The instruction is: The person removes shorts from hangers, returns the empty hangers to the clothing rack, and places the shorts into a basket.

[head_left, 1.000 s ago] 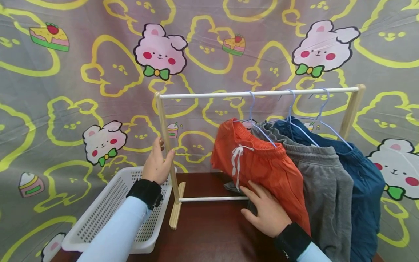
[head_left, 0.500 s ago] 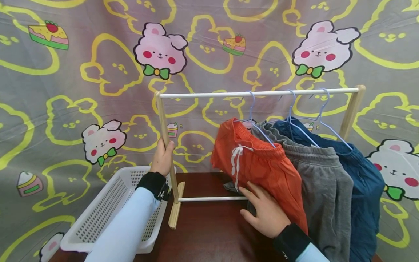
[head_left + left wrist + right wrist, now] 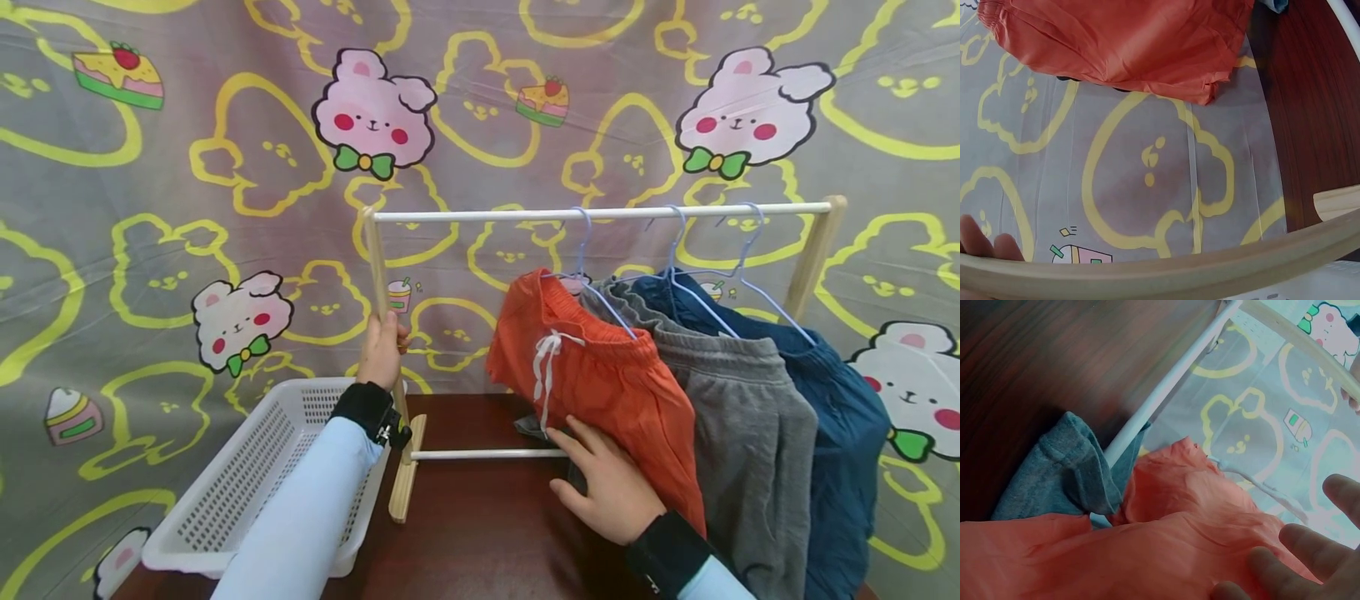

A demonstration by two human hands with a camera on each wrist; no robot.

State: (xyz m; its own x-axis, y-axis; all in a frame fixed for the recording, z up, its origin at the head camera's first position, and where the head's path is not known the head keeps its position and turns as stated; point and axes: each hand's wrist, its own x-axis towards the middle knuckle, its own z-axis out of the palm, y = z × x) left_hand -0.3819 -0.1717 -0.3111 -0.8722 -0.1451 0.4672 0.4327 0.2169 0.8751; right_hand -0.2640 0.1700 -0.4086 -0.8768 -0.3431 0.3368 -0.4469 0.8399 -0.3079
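My left hand [image 3: 381, 354] grips the wooden left upright [image 3: 377, 258] of a small clothes rack. In the left wrist view its fingertips [image 3: 991, 245] show past that upright. My right hand [image 3: 611, 487] has its fingers spread against the front of orange shorts [image 3: 600, 367] with a white drawstring. Those shorts hang nearest on a lilac hanger [image 3: 581, 242]. Grey shorts [image 3: 750, 425] and dark blue shorts [image 3: 847, 417] hang behind them. In the right wrist view, relaxed fingers [image 3: 1310, 550] lie over the orange cloth, and a grey-blue trouser leg [image 3: 1054, 469] shows beneath.
A white perforated basket [image 3: 247, 458] stands left of the rack, partly behind the left sleeve. The rack's white top rail [image 3: 480, 216] and lower bar [image 3: 487, 455] span a dark red-brown table [image 3: 480, 525]. A patterned curtain [image 3: 465, 125] hangs behind.
My left hand has come from beside the left upright to close around it, moving slightly right and up. The right hand and the hanging shorts stay nearly where they were.
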